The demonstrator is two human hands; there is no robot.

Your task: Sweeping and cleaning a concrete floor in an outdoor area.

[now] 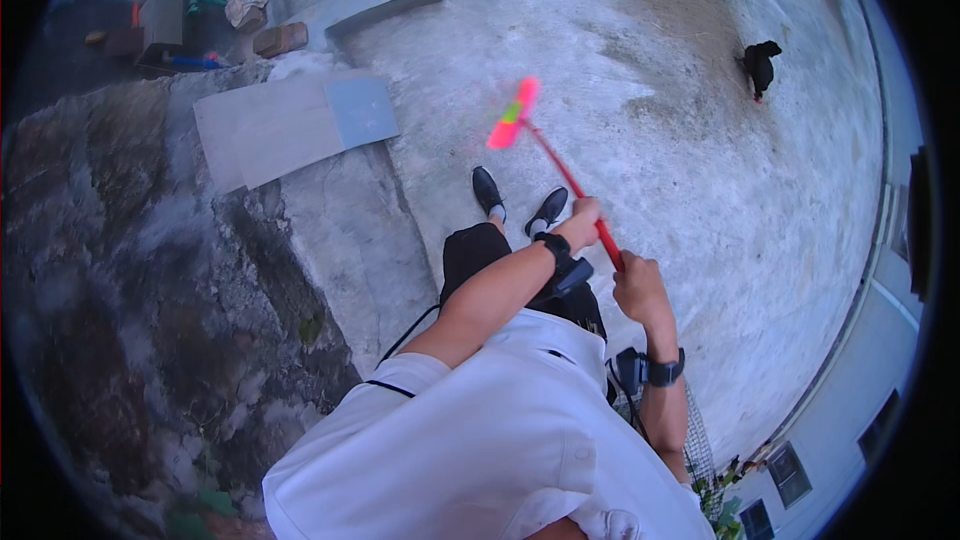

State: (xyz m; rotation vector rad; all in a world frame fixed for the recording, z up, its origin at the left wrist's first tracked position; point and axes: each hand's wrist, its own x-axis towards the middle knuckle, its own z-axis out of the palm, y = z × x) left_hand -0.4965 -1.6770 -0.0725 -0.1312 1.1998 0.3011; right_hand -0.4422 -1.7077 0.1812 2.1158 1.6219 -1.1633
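Note:
A red-handled broom (566,173) slants across the concrete in front of my shoes. Its narrow pink head (514,114), with a green middle, is blurred, and I cannot tell whether it touches the ground. My left hand (582,222) is closed around the handle partway down. Higher up, near the handle's end, my right hand (641,287) grips it too. Both wrists carry black straps with a dark device, and a cable runs along my left arm.
Two black hens (760,68) are on the concrete ahead to the right. A flat grey board (290,125) lies at the left, beside a raised concrete ledge (345,240). Beyond it are a brick (280,39) and a low concrete basin (385,8). A building wall (850,370) runs along the right.

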